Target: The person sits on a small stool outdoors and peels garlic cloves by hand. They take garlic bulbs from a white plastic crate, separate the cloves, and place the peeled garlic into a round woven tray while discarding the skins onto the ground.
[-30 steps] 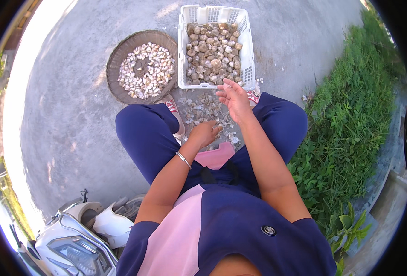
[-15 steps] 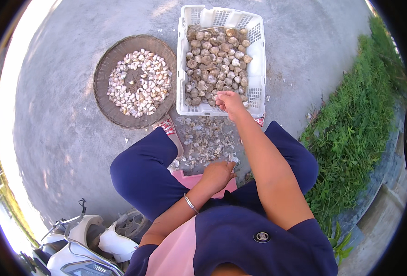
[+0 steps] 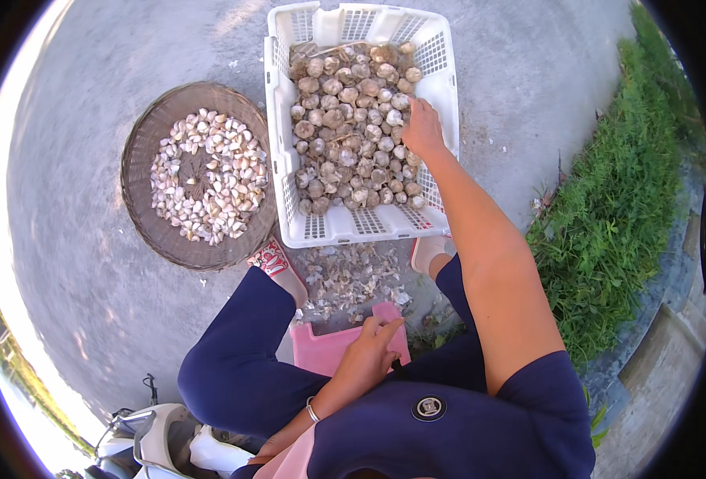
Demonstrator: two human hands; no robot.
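Observation:
My right hand [image 3: 422, 129] reaches into a white plastic crate [image 3: 361, 235] of garlic bulbs [image 3: 349, 120], low at its right side. Its fingers bend down among the bulbs, and their tips are hidden, so a grip does not show. Held low before my body, my left hand [image 3: 362, 355] is above a pink stool [image 3: 313, 351]. Its thumb and forefinger are apart, with nothing visible in them. Left of the crate, a round woven basket [image 3: 141, 211] holds loose garlic cloves [image 3: 229, 195], spread in a ring around a bare middle.
Papery garlic skins [image 3: 349, 279] litter the concrete ground [image 3: 73, 207] between my feet, just below the crate. Green plants [image 3: 608, 223] grow along a concrete edge at the right. Part of a white motor scooter [image 3: 157, 439] stands at the lower left.
My right hand has gone from the crate's near edge to farther up its right side. My left hand is lower, its fingers more spread. The whole view has shifted, showing more of the stool.

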